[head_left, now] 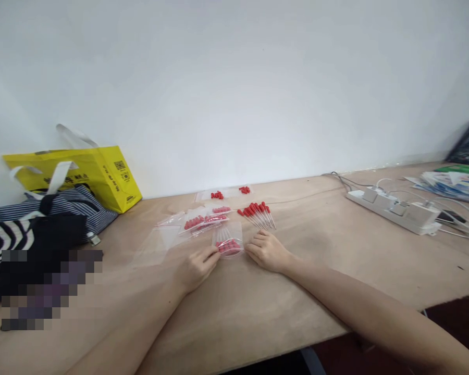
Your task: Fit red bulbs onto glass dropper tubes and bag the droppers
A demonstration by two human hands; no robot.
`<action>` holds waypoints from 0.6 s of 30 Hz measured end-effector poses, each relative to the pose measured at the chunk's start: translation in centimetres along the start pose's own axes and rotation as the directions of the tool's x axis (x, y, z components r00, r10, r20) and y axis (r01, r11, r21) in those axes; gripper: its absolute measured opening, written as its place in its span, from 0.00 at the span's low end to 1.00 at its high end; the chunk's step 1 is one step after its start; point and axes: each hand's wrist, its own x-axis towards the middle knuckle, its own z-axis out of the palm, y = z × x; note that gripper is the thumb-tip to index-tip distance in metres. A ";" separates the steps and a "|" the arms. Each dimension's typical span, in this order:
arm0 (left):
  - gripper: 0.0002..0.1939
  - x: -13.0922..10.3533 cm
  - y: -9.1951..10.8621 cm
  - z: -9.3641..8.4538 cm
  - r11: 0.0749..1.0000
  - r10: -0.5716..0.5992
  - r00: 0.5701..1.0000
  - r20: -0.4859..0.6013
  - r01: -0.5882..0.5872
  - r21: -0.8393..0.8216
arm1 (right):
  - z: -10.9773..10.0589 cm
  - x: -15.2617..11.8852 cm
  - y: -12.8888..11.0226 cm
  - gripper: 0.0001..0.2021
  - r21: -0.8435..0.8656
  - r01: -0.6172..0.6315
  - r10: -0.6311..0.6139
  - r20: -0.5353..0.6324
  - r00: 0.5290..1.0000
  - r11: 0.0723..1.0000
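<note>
A clear zip bag (230, 244) holding several red-topped droppers lies between my two hands. My left hand (199, 268) pinches its lower left edge with thumb and fingers. At its right edge sits my right hand (266, 251), fingers bent together against the bag's side. Several loose droppers with red bulbs (258, 212) are fanned out just beyond my right hand. To the upper left, filled clear bags (203, 223) overlap one another. Another clear bag with red bulbs (218, 195) lies near the wall.
On the left stand a yellow bag (113, 182) and dark clothing (62, 229). A white power strip (394, 211) with plugs and cables is at the right, with a stack of printed sheets (449, 186) behind. The table's (234, 328) front edge is near me.
</note>
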 end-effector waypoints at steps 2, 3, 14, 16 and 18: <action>0.17 0.1 -0.4 0.2 0.999 -0.010 1.000 0.000 0.010 0.038 | -0.2 0.3 0.0 0.14 -0.058 0.048 -0.049 -0.014 0.999 0.997; 0.17 0.2 -0.5 0.2 0.999 -0.018 1.000 0.015 0.017 0.045 | -0.2 0.4 0.0 0.14 -0.074 0.060 -0.062 -0.022 0.998 0.995; 0.14 0.3 -0.4 -0.1 0.999 -0.004 1.000 -0.020 0.005 0.052 | 0.6 1.0 0.2 0.13 -0.126 0.147 -0.155 -0.057 0.986 0.981; 0.12 0.4 -0.3 -0.1 0.999 0.001 0.999 -0.044 0.001 0.053 | 0.5 1.1 0.2 0.14 -0.127 0.149 -0.158 -0.064 0.985 0.981; 0.12 0.6 -0.2 0.0 0.998 0.003 0.999 -0.044 0.000 0.058 | 0.3 1.2 0.2 0.14 -0.124 0.135 -0.145 -0.077 0.986 0.983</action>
